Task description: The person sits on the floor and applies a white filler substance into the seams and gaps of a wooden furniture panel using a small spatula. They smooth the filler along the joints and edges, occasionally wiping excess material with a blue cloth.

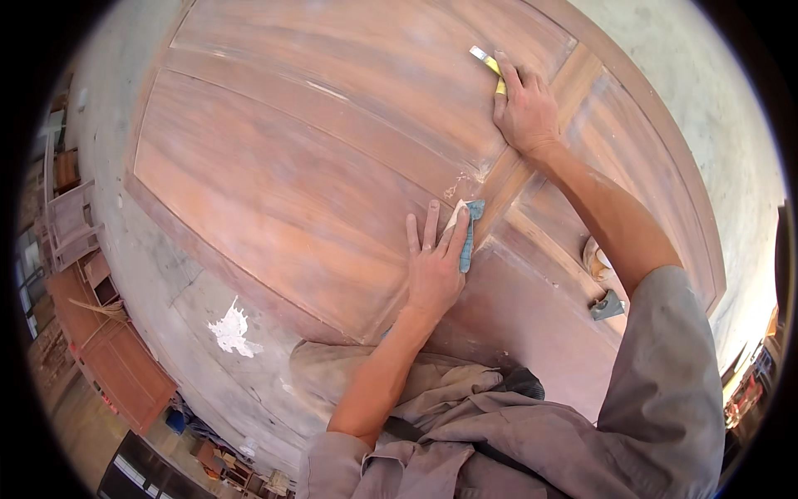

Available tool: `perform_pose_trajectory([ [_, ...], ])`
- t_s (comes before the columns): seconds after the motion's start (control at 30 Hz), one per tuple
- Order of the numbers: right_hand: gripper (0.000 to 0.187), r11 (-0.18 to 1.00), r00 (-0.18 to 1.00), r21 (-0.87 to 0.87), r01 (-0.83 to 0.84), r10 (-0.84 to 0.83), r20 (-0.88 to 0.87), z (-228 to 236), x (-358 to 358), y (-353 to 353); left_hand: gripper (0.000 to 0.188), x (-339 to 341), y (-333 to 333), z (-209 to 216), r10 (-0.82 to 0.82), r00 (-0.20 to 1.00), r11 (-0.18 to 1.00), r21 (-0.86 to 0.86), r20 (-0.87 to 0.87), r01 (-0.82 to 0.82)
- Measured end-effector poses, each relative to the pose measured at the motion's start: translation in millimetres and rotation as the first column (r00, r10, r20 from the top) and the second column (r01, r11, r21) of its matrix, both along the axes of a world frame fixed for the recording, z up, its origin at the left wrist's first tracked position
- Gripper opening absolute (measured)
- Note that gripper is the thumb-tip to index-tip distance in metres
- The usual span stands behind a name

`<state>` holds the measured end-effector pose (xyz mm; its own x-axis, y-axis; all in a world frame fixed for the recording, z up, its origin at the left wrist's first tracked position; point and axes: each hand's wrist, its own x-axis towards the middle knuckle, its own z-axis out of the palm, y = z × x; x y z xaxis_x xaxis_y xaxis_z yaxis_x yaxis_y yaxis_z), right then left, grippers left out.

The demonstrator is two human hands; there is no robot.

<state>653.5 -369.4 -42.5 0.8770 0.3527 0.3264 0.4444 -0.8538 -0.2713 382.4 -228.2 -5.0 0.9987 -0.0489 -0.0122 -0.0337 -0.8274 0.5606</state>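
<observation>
A large reddish-brown wooden panel door [283,166] lies flat in front of me. My left hand [436,270] rests low on it beside the middle rail, its outer fingers spread over the wood. Between thumb and forefinger it holds a blue putty spreader [470,237] with whitish putty near its end. Farther off to the right, my right hand [529,108] is closed on a yellow-handled tool [500,71] with a short flat metal end; most of the handle is hidden by the fingers. Pale crumbs [455,185] lie on the rail near my left hand.
A small round tub [595,259] and a dark grey-green spreader [608,306] sit on the door beside my right arm. White spilled paste [233,329] marks the pale surface at the left. Beyond stand brown wooden furniture pieces [125,366] and a straw brush [101,309].
</observation>
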Motion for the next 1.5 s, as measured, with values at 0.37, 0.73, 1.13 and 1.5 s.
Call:
perform_pose_trajectory([
  [0.37, 0.066, 1.000, 0.999, -0.003, -0.012, 0.012, 0.046, 0, 5, 6, 0.078, 8, -3, -2, 0.039, 0.999, 0.998, 0.037, 0.037, -0.040],
  [0.73, 0.063, 0.999, 1.000, 0.034, -0.003, 0.003, 0.009, -4, -1, 4, 0.073, 27, 0, 18, -0.045, 0.999, 0.999, -0.025, 0.001, 0.045],
  [1.13, 0.061, 1.000, 1.000, -0.002, 0.021, -0.021, -0.007, 1, -8, 1, 0.074, 14, 4, 10, -0.075, 0.996, 0.996, 0.039, -0.047, 0.076],
  [1.5, 0.062, 0.999, 1.000, -0.026, 0.029, -0.029, 0.005, 3, -6, 5, 0.078, -2, 4, 6, -0.032, 0.999, 0.999, 0.044, -0.003, 0.032],
])
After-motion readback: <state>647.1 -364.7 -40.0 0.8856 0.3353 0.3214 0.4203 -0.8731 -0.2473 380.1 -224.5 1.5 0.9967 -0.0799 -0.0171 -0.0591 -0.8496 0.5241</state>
